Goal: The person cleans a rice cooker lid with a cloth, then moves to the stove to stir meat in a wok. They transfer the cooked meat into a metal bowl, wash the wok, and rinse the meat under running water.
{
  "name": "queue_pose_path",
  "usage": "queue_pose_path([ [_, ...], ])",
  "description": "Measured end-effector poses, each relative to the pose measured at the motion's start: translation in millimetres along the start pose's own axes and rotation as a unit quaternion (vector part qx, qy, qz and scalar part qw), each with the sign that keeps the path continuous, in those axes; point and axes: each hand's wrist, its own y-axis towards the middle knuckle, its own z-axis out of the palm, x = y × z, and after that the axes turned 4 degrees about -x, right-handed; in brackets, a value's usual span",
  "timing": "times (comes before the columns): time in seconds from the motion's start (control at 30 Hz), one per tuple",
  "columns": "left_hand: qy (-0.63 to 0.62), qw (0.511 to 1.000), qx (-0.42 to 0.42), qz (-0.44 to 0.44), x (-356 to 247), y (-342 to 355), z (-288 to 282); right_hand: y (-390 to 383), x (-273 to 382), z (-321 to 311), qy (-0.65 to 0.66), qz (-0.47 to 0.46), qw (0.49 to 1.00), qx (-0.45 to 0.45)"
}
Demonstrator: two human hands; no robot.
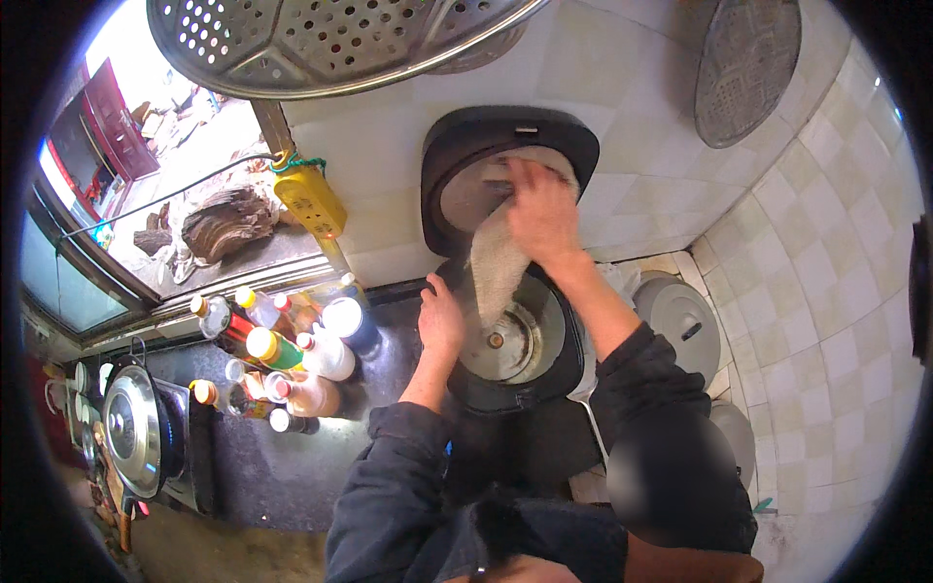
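My right hand point(541, 214) holds a beige cloth point(496, 272) against the inner side of a black rice cooker's raised lid point(454, 199); the cloth hangs down over the open cooker point(530, 379). Inside the body, a metal base with a central knob point(515, 355) shows, with no inner pot visible. My left hand point(439, 321) is at the cooker's left side, its fingers bent over the edge.
Several bottles point(277, 350) crowd the dark counter point(243, 476) at left, beside a lidded pan point(131, 432) on a stove. A yellow power strip point(309, 199) hangs by the window. A perforated steamer point(340, 53) is overhead; grey lids point(680, 316) stand right.
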Motion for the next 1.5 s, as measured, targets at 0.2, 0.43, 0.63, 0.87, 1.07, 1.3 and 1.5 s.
queue_pose_path([
  [0.2, 0.002, 1.000, -0.004, -0.013, -3.8, 1.4, 1.5, -60.0, -23.8, 26.8, -0.014, 0.179, 0.984, 0.012],
  [0.43, 0.005, 0.999, -0.006, -0.035, -8.5, -1.2, 6.3, -87.7, 31.8, 88.7, 0.156, 0.263, 0.948, 0.091],
  [0.63, 0.016, 1.000, 0.000, -0.008, -4.8, 6.2, 14.6, -50.0, 83.3, 96.9, 0.466, 0.343, 0.812, 0.074],
  [0.87, -0.008, 0.999, 0.023, -0.038, -13.5, -0.5, -4.5, 9.1, 51.3, 32.7, 0.535, 0.295, 0.789, -0.065],
  [1.07, -0.026, 0.999, 0.028, -0.037, -13.4, 0.8, -6.2, -23.4, -26.3, 21.8, 0.220, 0.205, 0.947, -0.115],
  [1.3, -0.021, 0.999, 0.014, -0.033, -8.4, 2.3, 12.7, -88.5, 8.5, 78.9, 0.124, 0.331, 0.935, 0.021],
  [1.5, -0.035, 0.998, 0.014, -0.044, -13.3, 2.0, 10.1, -77.5, 69.4, 108.3, 0.318, 0.257, 0.912, 0.008],
])
